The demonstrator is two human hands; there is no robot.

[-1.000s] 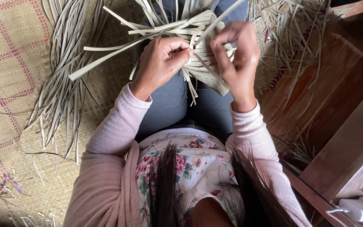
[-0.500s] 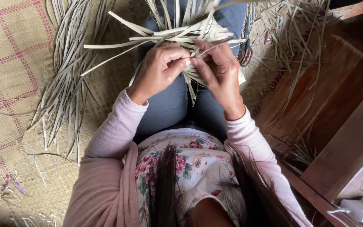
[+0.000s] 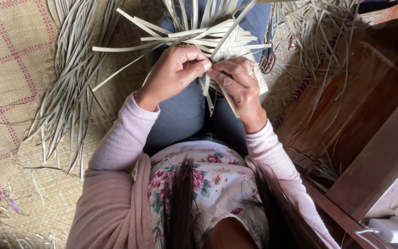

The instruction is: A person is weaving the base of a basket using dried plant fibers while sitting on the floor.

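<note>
Woven leaf piece [image 3: 229, 41], pale and half-finished, is lying on the person's lap, over the blue-grey trousers [image 3: 185, 115], w/ many loose strip ends sticking out to the left, up and to the right. Both hands are meeting at its near edge, approx. in the middle of the view. Left hand [image 3: 173, 76] is curling its fingers inward, and the grip is narrow, pinching one thin strip [image 3: 231, 25] that is running diagonally up and to the right over the weave. Right hand [image 3: 240, 83] is touching the left one at the fingertips; its fingers are closing on the strips at the edge of the piece, so this grip is also narrow and holding leaf material, but which exact strip I cannot tell. A ring is showing on one finger of the right hand. Some short strip ends are hanging down between the hands toward the trousers. Bundle of dry leaf strips [image 3: 70, 87] is lying on the floor mat [image 3: 10, 69] at the left, well apart from the hands; the mat is having a pattern of pink lines. Scissors [image 3: 269, 57] are resting just beside the piece on the right, partly hidden by strips. More loose strips [image 3: 323, 27] are lying at top right, near a brown wooden furniture [image 3: 369, 101]. Person is wearing pink sleeves and a floral top.
</note>
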